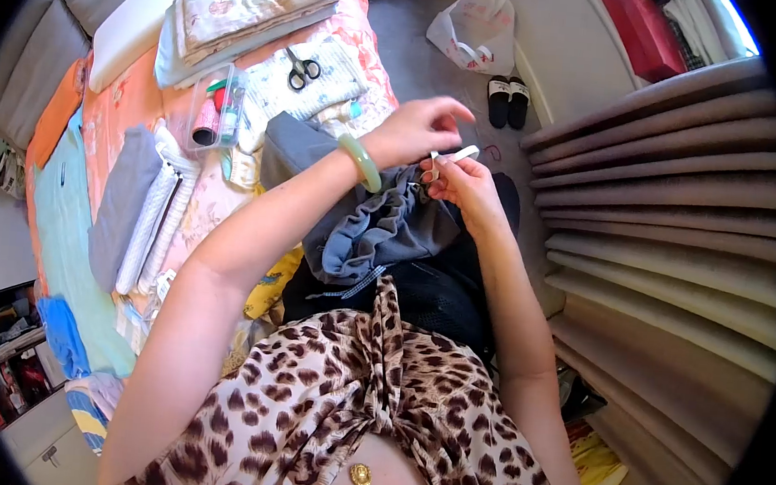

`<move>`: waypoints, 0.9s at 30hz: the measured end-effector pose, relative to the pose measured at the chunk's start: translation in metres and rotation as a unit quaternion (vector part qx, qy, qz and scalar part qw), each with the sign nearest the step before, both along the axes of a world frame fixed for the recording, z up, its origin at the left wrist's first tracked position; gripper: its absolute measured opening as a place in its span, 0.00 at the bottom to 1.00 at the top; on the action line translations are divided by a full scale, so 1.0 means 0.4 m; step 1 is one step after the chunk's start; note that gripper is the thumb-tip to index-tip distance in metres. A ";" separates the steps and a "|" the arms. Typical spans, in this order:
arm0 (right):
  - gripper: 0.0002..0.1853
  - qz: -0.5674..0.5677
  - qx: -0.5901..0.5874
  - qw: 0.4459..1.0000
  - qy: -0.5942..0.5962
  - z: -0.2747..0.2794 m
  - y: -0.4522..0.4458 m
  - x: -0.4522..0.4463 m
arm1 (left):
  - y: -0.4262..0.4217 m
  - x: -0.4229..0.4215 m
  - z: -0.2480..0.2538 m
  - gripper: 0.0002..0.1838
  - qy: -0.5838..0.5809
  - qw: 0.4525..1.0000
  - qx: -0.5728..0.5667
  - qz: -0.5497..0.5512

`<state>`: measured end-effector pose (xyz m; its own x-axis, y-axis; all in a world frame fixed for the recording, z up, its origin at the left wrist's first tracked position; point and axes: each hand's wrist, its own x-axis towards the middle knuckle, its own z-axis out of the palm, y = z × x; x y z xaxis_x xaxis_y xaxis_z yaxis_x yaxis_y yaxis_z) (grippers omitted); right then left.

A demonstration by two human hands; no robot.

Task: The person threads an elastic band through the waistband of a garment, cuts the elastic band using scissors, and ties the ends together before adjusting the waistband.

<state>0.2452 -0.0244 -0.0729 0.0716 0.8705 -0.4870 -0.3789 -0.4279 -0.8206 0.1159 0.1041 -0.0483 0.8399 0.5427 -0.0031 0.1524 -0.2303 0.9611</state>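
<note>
A narrow white band (458,154), which looks like elastic, is pinched between the fingertips of my right hand (467,190). Just above and to the left of it is my left hand (415,128), with a pale green bangle (360,162) on the wrist. Its fingers are bent but apart, and I see nothing in them. Across my lap lies a grey garment (380,228) with a gathered, ruffled edge, its upper part reaching under both hands. The band's lower end meets the garment near my right fingers, where the join is partly hidden.
On the bed to the left are black-handled scissors (303,72), a clear plastic box (218,106) with thread spools, folded bedding (252,4) and folded clothes (149,210). A white plastic bag (474,32) and black slippers (508,102) rest on the floor. A pleated curtain (665,200) hangs at right.
</note>
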 end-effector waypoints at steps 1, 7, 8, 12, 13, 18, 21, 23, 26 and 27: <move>0.12 0.005 0.009 1.000 0.008 0.000 0.001 0.002 | 0.010 -0.007 -0.018 0.16 -0.009 0.999 -0.020 0.039; 0.14 0.005 0.046 0.993 0.111 -0.016 0.000 0.015 | 0.003 -0.109 -0.057 0.17 0.042 0.978 -0.181 -0.090; 0.15 0.009 0.050 0.992 0.118 -0.016 0.001 0.014 | -0.002 -0.112 -0.073 0.18 0.030 0.979 -0.184 -0.077; 0.15 0.009 0.066 0.989 0.132 -0.018 -0.004 0.014 | -0.023 -0.099 -0.104 0.17 0.013 0.978 -0.207 -0.020; 0.16 0.005 0.068 0.989 0.133 -0.019 -0.008 0.016 | -0.022 -0.095 -0.103 0.16 0.020 0.976 -0.215 -0.023; 0.15 0.028 0.080 0.981 0.177 -0.026 -0.019 0.031 | -0.027 -0.092 -0.122 0.12 0.003 0.983 -0.179 -0.029; 0.14 0.030 0.066 0.979 0.189 -0.022 -0.010 0.027 | -0.028 -0.098 -0.133 0.12 0.005 0.989 -0.146 -0.022; 0.14 0.023 0.048 0.987 0.154 -0.020 -0.009 0.023 | -0.029 -0.101 -0.136 0.12 0.017 0.988 -0.151 -0.019; 0.13 0.015 0.035 0.998 0.058 -0.018 -0.006 0.005 | -0.030 -0.105 -0.119 0.11 0.022 0.990 -0.137 -0.025; 0.12 0.016 0.048 0.998 0.031 -0.020 -0.007 0.000 | -0.028 -0.105 -0.121 0.10 0.025 0.991 -0.127 -0.023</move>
